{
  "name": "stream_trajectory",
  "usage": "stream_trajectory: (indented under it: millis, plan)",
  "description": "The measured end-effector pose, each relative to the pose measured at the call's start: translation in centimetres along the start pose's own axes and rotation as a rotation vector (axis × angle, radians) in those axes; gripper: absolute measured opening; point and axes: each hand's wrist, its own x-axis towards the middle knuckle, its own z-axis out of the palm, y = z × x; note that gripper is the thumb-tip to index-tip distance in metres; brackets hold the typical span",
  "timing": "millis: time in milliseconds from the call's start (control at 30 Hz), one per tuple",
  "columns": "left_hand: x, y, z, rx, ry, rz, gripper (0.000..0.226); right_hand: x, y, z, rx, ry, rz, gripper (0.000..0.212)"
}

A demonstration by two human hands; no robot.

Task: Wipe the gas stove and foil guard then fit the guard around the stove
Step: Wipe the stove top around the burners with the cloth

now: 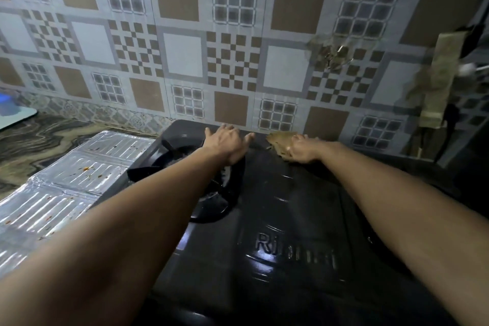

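We have the gas stove [277, 219] on the countertop [39, 140], its back edge against the tiled wall [238, 34]. The foil guard [66, 180] lies flat on the countertop just left of the stove, touching its left edge. Our left hand [227, 143] reaches over the burner [211, 180] to the stove's back edge; our right hand [301, 149] holds a cloth [280, 140] at that same edge, further right.
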Motion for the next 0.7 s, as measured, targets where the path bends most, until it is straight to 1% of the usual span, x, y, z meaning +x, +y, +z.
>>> stream_trajectory:
  millis: [100,167,233,333,433,567,700]
  plan:
    - [0.7,1.5,1.0,-0.014,-0.039,-0.044,0.072,0.1,3.2,-0.2,-0.022,-0.055,0.058,0.066]
    - [1.3,2.6,1.6,-0.035,-0.049,-0.071,0.072,0.6,3.9,-0.3,-0.03,-0.065,0.058,0.065]
    - [1.6,3.2,2.2,-0.014,-0.064,-0.087,0.072,1.2,3.0,-0.4,-0.017,-0.06,-0.029,0.063]
    - [2.0,3.6,2.5,0.057,-0.079,-0.105,0.074,2.0,0.9,-0.2,0.041,-0.011,-0.237,0.063]
    - [2.4,4.6,2.2,0.088,-0.098,-0.103,0.071,2.3,1.2,-0.3,0.055,-0.025,-0.318,0.064]
    - [2.8,6.5,2.2,0.07,-0.125,-0.059,0.061,1.9,5.1,-0.2,0.085,-0.034,-0.28,0.059]
    - [2.6,8.8,2.5,0.059,-0.133,-0.013,0.058,0.3,10.0,-0.1,0.05,-0.03,-0.205,0.06]
